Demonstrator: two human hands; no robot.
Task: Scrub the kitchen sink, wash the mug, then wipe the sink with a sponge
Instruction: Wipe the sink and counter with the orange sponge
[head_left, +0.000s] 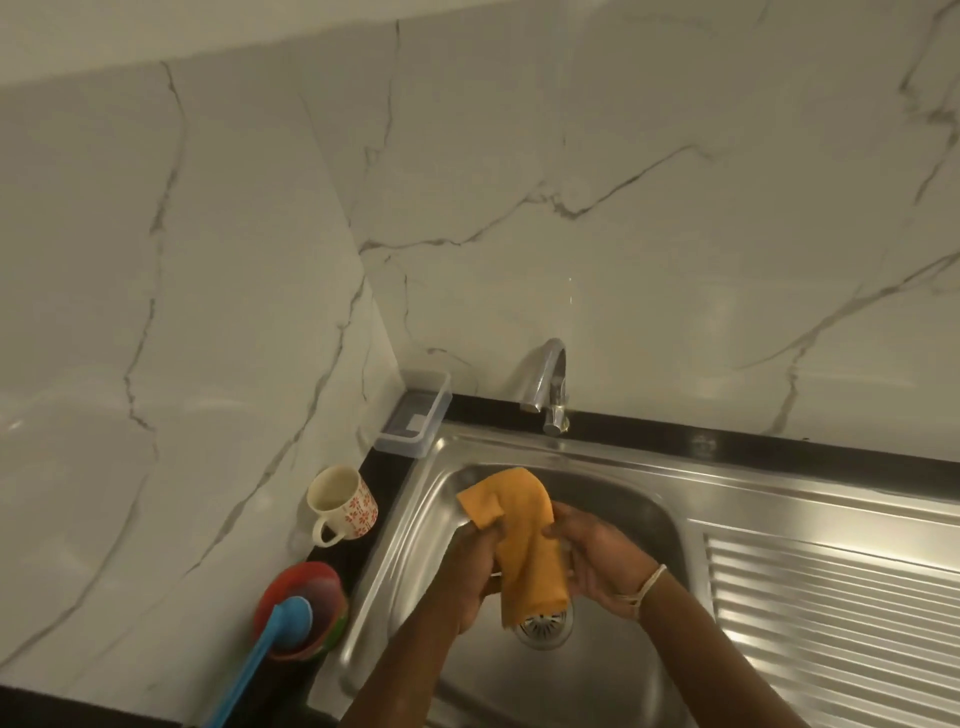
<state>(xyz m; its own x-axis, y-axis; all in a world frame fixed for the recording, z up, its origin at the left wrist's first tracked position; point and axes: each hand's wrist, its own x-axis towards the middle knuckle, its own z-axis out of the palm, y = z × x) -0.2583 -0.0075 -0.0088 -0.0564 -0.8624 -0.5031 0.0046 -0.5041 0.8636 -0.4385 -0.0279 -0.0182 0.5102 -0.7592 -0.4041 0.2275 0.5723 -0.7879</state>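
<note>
Both hands, left hand (475, 577) and right hand (602, 558), grip an orange cloth (524, 545) above the sink (597, 675). A mug (343, 504) stands on the desk (374, 473) beside it.

no readable text or labels

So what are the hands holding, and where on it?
Both hands hold the orange cloth over the sink: left hand grips its left edge, right hand its right edge.

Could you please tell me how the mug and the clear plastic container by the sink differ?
The mug is round, cream with red flowers, and handled; the clear plastic container is rectangular, transparent and handleless. The mug stands nearer the camera; the container sits in the corner. Both rest on the dark counter.
</note>
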